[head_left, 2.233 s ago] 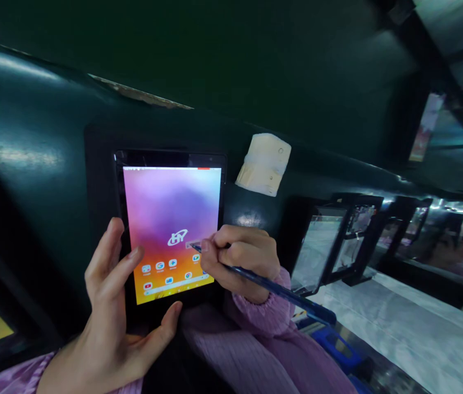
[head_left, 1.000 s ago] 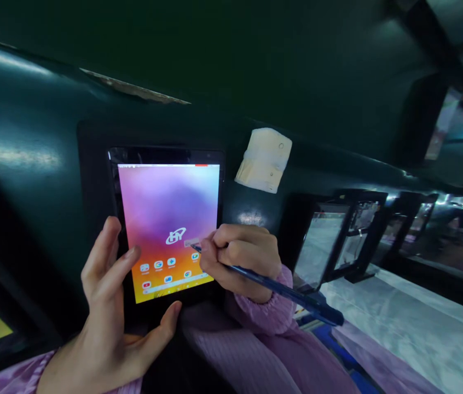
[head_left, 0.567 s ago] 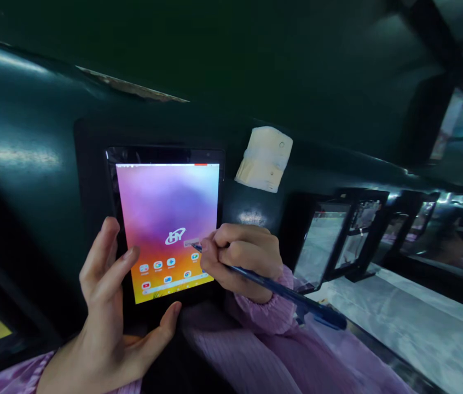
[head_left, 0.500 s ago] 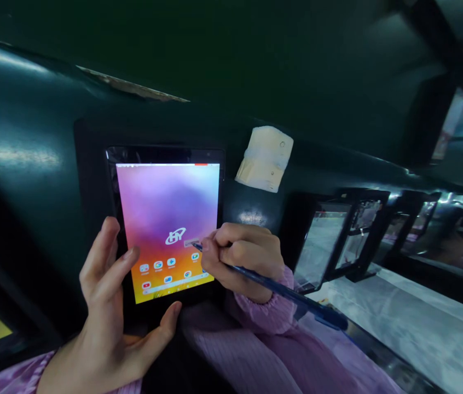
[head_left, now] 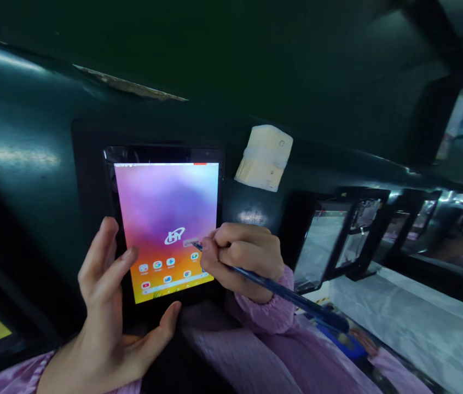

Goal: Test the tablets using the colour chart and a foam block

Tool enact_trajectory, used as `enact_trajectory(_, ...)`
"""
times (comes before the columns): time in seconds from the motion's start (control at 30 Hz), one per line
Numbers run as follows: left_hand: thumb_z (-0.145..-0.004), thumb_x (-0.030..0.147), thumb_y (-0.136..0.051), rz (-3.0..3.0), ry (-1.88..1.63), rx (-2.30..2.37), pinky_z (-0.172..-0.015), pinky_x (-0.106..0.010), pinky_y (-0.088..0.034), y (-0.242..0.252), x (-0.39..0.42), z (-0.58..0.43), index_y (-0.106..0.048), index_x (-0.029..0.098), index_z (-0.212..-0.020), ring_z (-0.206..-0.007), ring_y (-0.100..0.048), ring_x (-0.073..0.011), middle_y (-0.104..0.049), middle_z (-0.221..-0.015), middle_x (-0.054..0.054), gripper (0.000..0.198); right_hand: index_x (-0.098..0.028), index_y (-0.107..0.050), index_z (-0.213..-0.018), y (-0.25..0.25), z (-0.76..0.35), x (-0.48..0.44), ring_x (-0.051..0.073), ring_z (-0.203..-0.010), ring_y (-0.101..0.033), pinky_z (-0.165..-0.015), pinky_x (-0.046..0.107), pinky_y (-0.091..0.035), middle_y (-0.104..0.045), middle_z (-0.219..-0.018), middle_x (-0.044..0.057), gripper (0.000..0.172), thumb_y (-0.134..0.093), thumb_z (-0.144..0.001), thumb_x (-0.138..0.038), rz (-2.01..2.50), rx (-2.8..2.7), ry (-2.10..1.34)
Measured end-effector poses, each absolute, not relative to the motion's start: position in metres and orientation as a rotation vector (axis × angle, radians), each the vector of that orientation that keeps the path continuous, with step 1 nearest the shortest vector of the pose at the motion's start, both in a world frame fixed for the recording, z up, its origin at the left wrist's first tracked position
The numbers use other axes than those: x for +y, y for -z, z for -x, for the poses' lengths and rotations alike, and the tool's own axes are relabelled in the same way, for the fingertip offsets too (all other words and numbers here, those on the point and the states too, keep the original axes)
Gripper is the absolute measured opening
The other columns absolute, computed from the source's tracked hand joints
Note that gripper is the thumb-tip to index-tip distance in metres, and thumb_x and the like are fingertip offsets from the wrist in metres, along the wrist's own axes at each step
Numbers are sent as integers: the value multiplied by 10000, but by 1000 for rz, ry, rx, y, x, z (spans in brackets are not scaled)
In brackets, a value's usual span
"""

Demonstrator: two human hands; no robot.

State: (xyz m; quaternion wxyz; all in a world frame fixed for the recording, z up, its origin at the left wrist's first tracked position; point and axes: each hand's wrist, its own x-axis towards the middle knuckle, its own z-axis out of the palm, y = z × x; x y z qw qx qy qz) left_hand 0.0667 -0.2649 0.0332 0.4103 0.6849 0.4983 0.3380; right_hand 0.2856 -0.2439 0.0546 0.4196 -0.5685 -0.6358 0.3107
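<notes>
- Head view: tablet (head_left: 166, 230) sits upright in a dark panel (head_left: 30, 164), its screen lit pink to orange with app icons along the lower part.
- Left hand (head_left: 108, 317), fingers spread, cups the tablet's lower left corner, thumb under the bottom edge.
- Right hand (head_left: 242, 260) is curled tight around a blue pen (head_left: 281, 293), tip touching the screen's right side.
- Pale taped pad (head_left: 264, 158) sticks to the panel on the right; more tablets (head_left: 317, 246) stand farther right.

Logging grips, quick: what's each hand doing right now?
Left hand: open, fingers and thumb against the tablet edge.
Right hand: closed on the blue pen, tip at the tablet.
</notes>
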Motion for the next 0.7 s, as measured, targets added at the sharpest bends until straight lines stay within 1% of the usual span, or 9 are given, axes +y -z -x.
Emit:
enact_trajectory(0.07, -677, 213, -838, -1729, -852, 1256, -1343, -559, -270, -33, -264, -66, -381, 375, -1620, -1596, -286, -359, -273, -1733, 44, 1060, -221, -319, -660, -52, -286, -243, 78, -449, -556, -438, 199, -471, -455, -589, -77, 433, -641, -811, 27, 1407, -1589, -760)
enact_trajectory(0.2, -685, 226, -836, -1730, -810, 1267, -1347, -545, -261, -35, -263, -64, -382, 402, -1615, -1585, -313, -355, -274, -1730, 63, 1050, -208, -335, -643, -47, -288, -241, 40, -431, -418, -402, 177, -356, -442, -589, -85, 436, -658, -833, 14, 1347, -1600, -723)
enact_trajectory(0.27, -683, 238, -841, -1726, -800, 1274, -1348, -553, -254, -36, -264, -64, -380, 412, -1613, -1586, -308, -359, -270, -1729, 69, 1052, -203, -339, -634, -45, -289, -240, 36, -436, -376, -393, 177, -318, -439, -586, -85, 435, -653, -831, 24, 1332, -1604, -713)
enact_trajectory(0.4, -698, 221, -833, -1714, -814, 1266, -1354, -557, -249, -37, -266, -64, -376, 402, -1616, -1600, -278, -355, -264, -1731, 67, 1042, -198, -345, -620, -45, -288, -242, 34, -454, -421, -420, 163, -350, -447, -588, -85, 441, -661, -826, 31, 1348, -1591, -727)
enact_trajectory(0.53, -693, 216, -828, -1713, -804, 1277, -1351, -578, -249, -37, -266, -64, -365, 417, -1619, -1592, -291, -371, -256, -1733, 68, 1055, -192, -348, -619, -43, -287, -243, 21, -446, -390, -421, 150, -337, -433, -592, -92, 433, -653, -839, 22, 1330, -1578, -730)
enact_trajectory(0.63, -697, 212, -826, -1716, -803, 1268, -1353, -573, -239, -37, -264, -64, -380, 412, -1613, -1593, -290, -363, -273, -1727, 60, 1039, -189, -354, -622, -42, -287, -244, 18, -448, -420, -423, 148, -338, -442, -595, -92, 421, -652, -839, 14, 1324, -1575, -715)
enact_trajectory(0.7, -699, 201, -826, -1715, -809, 1256, -1354, -565, -236, -38, -264, -63, -384, 400, -1613, -1597, -284, -353, -274, -1728, 55, 1035, -191, -350, -618, -43, -288, -243, 20, -447, -416, -426, 148, -343, -442, -590, -91, 426, -647, -850, 8, 1334, -1583, -726)
